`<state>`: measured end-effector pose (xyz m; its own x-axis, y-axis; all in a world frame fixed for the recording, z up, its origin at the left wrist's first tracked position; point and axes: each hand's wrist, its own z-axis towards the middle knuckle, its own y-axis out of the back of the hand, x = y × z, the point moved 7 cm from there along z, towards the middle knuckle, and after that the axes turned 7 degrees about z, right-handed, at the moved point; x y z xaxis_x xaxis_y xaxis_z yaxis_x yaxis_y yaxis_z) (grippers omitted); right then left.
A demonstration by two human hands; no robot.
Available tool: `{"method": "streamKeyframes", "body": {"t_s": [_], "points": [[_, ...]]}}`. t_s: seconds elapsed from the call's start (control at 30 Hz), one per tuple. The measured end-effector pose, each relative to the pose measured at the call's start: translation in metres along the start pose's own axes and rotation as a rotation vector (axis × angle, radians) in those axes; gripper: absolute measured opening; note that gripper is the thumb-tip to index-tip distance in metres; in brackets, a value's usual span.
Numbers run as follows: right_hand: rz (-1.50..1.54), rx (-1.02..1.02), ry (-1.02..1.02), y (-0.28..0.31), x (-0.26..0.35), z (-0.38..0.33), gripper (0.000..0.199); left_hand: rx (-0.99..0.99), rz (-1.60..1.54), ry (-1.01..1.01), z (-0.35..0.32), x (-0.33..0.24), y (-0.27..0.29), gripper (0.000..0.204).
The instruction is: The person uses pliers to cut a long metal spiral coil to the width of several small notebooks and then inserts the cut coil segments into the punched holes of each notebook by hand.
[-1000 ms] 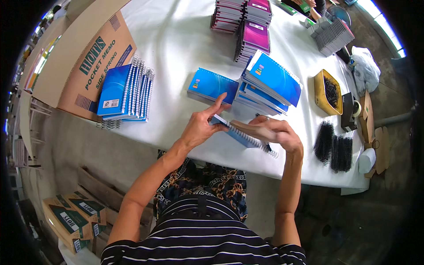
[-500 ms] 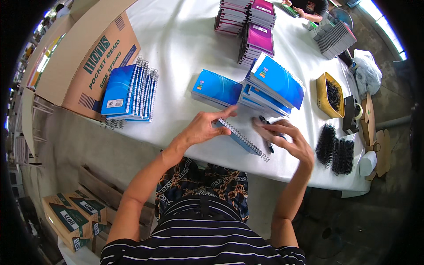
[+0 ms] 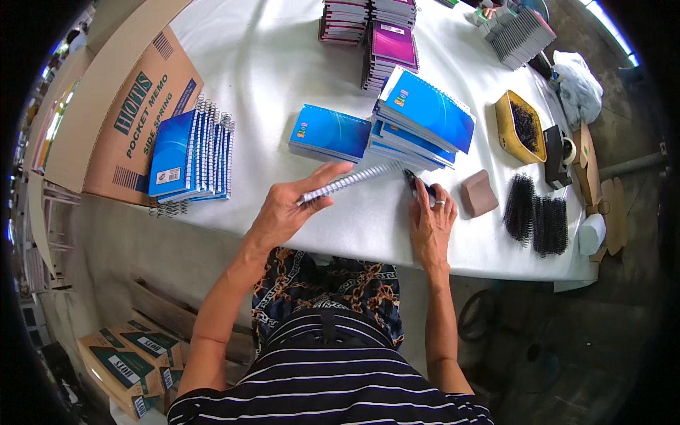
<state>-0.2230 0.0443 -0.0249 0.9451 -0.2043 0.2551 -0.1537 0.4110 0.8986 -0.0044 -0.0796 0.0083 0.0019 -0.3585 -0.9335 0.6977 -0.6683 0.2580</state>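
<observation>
My left hand point(image 3: 280, 209) pinches a spiral notebook point(image 3: 347, 183) by its near left end. The notebook is on edge, its wire coil uppermost and slanting to the far right. By the coil's far end, my right hand point(image 3: 432, 223) is closed on black-handled pliers point(image 3: 414, 183), which lie low over the table; their jaws are partly hidden. Just beyond the held notebook lies a blue notebook stack point(image 3: 329, 134). To its right, a taller pile of blue notebooks point(image 3: 428, 113) stands with its layers offset. A brown block point(image 3: 479, 193) rests right of my right hand.
Coiled blue notebooks point(image 3: 188, 152) lean by a cardboard box point(image 3: 134, 113) at left. Magenta notebooks point(image 3: 393, 46) stand at the back. On the right are a yellow tray point(image 3: 504, 131) of black coils, loose black coils point(image 3: 549, 227) and a tape dispenser point(image 3: 556, 163).
My left hand has lifted the notebook's coil and swung its far end away from me. My right hand has taken hold of the pliers, and the brown block now lies uncovered.
</observation>
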Motion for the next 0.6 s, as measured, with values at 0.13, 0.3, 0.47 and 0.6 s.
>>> {"method": "streamKeyframes", "body": {"t_s": [0.13, 0.3, 0.47, 0.6], "points": [[0.256, -0.087, 0.014, 0.013, 0.031, -0.004, 0.045, -0.087, 0.637, -0.074, -0.023, -0.004, -0.008, 0.061], [0.589, 0.000, 0.171, 0.042, 0.114, -0.020, 0.046, -0.218, 0.909, -0.074, -0.029, -0.013, -0.016, 0.063], [0.618, 0.013, 0.230, 0.046, 0.124, -0.021, 0.045, -0.249, 0.960, -0.082, -0.028, -0.018, -0.016, 0.063], [0.615, 0.009, 0.287, 0.048, 0.125, -0.017, 0.041, -0.262, 0.992, -0.095, -0.026, -0.022, -0.021, 0.065]]}}
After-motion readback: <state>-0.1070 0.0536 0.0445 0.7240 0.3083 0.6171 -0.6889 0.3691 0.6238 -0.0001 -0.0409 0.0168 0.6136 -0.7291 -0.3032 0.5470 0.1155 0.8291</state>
